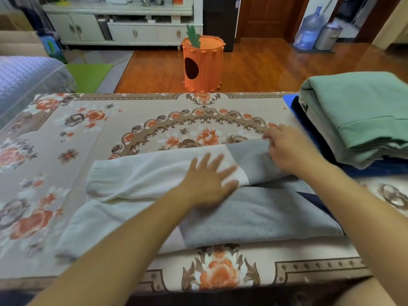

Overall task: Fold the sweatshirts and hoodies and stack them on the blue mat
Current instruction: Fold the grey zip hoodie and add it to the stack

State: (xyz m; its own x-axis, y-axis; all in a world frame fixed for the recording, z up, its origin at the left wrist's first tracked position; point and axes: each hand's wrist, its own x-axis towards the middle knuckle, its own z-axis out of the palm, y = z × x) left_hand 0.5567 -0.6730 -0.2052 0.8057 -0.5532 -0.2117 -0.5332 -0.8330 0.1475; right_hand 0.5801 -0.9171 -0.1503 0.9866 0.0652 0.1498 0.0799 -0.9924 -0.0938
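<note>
grey-and-white sweatshirt (254, 213) under both hands, lying on the near part of the floral-covered counter (136, 120). left hand (209, 184) flat, fingers spread and straight, pressing the spot where the white sleeve (141, 173) meets the grey body. right hand (287, 149) curled, pinching the grey fabric at the far right edge of the fold. hands near each other, not touching.

garment look: grey fleece body folded into a rough rectangle, two white sleeves with ribbed cuffs running out to the left, one stacked above the other. a dark navy bit shows at its right edge; can't tell if it's part of the same piece.

count: one sweatshirt being handled. stack (357, 120) at the right on the blue mat (289, 100): green folded piece on top, a grey-beige layer under it, navy at the bottom; at least three, exact count unclear.

beyond the counter: one orange carrot-shaped bin (203, 65) on the wood floor, one white cabinet (123, 25), one blue water jug (309, 29), one metal bin (327, 36).
</note>
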